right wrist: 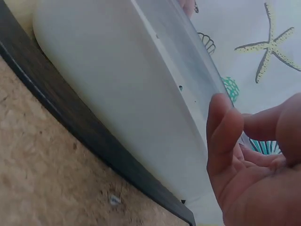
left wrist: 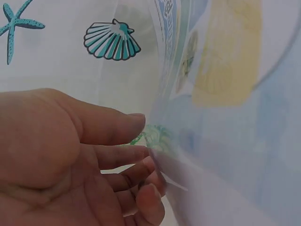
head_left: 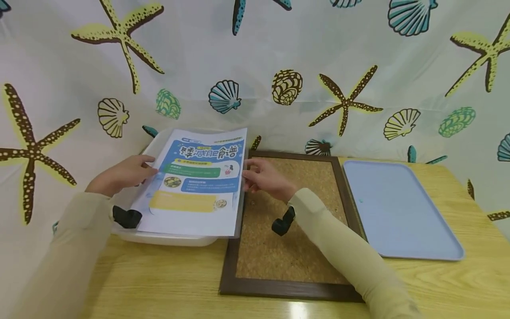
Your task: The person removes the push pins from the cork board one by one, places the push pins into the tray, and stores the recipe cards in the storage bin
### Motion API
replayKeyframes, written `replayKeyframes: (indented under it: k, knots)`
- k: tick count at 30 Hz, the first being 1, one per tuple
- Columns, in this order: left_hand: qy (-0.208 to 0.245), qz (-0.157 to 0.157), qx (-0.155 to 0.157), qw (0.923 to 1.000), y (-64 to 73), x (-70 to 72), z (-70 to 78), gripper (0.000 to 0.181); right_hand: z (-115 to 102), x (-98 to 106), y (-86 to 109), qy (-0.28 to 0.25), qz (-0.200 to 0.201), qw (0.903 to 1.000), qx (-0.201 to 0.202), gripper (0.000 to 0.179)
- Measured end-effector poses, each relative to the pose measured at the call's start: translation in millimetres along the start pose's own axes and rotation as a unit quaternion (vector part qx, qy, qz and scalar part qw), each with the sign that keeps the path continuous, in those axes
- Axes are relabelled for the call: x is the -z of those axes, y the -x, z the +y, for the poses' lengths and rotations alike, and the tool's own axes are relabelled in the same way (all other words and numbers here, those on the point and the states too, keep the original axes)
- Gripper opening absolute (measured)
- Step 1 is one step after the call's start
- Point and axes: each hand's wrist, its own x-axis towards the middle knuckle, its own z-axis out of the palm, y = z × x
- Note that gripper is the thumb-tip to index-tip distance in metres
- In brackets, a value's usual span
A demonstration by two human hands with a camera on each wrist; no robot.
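Observation:
A printed sheet (head_left: 199,225) with blue, green and yellow panels and Chinese lettering lies over a white plastic bin (head_left: 175,240). Clear plastic shows past the paper's right edge, like a sleeve. My left hand (head_left: 126,174) pinches the left edge, thumb on the near face and fingers curled at the edge in the left wrist view. On the opposite side, my right hand (head_left: 267,177) grips the right edge between thumb and fingers. The right wrist view shows the sheet's underside (right wrist: 193,52) just above the bin's rim.
A brown-framed cork board (head_left: 295,261) lies beside the bin, under my right forearm. Further right is a pale blue tray (head_left: 402,212) on the wooden table (head_left: 159,279). A curtain (head_left: 263,53) printed with starfish and shells hangs behind.

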Motion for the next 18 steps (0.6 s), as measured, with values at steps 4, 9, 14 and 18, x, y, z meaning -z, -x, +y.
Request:
replayKeyframes:
  k: [4,9,14,18]
  knots:
    - [-0.021,0.028,-0.013,0.9993,-1.4,9.7,-10.5,0.060,-2,-11,-9.1,0.013,0.004,0.9999,0.006,0.037]
    - [-0.017,0.052,0.001,0.9985,-2.2,15.1,-19.4,0.060,-8,-22,-16.5,0.022,0.013,0.9997,-0.004,0.036]
    - [-0.008,0.056,0.011,0.9983,-0.8,17.3,-25.5,0.061,-12,-32,-22.3,0.042,0.025,0.9987,-0.015,0.039]
    - [-0.003,0.061,0.007,0.9981,1.7,20.4,-27.9,0.061,-13,-35,-26.2,0.074,0.032,0.9967,-0.015,0.040]
